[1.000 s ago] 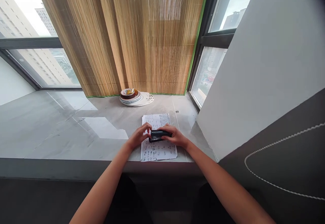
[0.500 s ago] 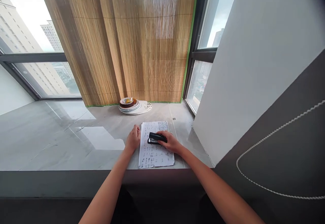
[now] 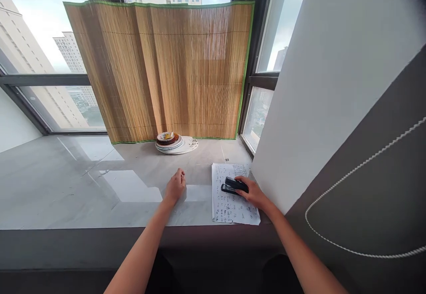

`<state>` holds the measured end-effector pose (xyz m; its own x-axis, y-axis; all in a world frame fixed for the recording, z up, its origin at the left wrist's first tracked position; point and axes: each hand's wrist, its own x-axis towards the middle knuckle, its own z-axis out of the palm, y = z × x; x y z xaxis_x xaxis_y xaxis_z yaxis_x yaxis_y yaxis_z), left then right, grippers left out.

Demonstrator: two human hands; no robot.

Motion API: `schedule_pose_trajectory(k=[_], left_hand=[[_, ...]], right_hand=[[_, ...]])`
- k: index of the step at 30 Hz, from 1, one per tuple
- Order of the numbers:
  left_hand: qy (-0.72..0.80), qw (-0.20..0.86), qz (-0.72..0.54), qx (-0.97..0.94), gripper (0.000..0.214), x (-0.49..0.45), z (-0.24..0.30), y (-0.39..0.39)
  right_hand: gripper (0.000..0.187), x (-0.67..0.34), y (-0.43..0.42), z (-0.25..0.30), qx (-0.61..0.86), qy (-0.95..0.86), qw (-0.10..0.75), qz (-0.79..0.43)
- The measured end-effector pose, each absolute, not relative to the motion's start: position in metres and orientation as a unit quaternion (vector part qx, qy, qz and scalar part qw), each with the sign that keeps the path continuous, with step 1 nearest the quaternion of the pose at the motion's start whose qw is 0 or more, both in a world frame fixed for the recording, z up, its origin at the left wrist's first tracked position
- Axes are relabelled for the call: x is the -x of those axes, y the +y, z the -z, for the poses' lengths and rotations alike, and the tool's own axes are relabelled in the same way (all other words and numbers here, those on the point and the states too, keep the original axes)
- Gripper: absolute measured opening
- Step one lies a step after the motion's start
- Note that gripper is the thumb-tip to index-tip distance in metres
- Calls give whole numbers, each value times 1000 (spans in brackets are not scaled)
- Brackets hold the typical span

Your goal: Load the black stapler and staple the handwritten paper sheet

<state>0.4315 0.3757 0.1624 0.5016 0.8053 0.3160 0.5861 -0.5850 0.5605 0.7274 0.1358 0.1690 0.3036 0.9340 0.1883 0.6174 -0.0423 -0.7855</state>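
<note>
While the right hand (image 3: pixel 250 192) grasps one end of a black stapler (image 3: pixel 233 184) over the paper (image 3: pixel 245 217), the left hand (image 3: pixel 175 186) stays apart above the surface (image 3: pixel 146 218), fingers (image 3: pixel 180 175) loosely clenched. Handwriting (image 3: pixel 226 203) too small to read. Stacked plates (image 3: pixel 176 147) near the blind (image 3: pixel 173 76); yellow patch (image 3: pixel 168 136) on top.

stapler (image 3: pixel 233 184): black, arms parted, over upper half of sheet (image 3: pixel 233 209) | sheet: white, handwritten, lying flat
</note>
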Motion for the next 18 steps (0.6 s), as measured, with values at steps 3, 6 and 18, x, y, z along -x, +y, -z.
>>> schedule_pose_trajectory(k=[3, 6, 18], left_hand=[[411, 199, -286, -842, 13, -430, -160, 378], [405, 214, -305, -835, 12, -431, -156, 382], [516, 12, -202, -832, 41, -341, -161, 405]], right_hand=[[41, -738, 141, -172, 695, -549, 425, -187], [44, -754, 166, -177, 699, -488, 511, -110], [65, -766, 283, -137, 774, -614, 146, -54]])
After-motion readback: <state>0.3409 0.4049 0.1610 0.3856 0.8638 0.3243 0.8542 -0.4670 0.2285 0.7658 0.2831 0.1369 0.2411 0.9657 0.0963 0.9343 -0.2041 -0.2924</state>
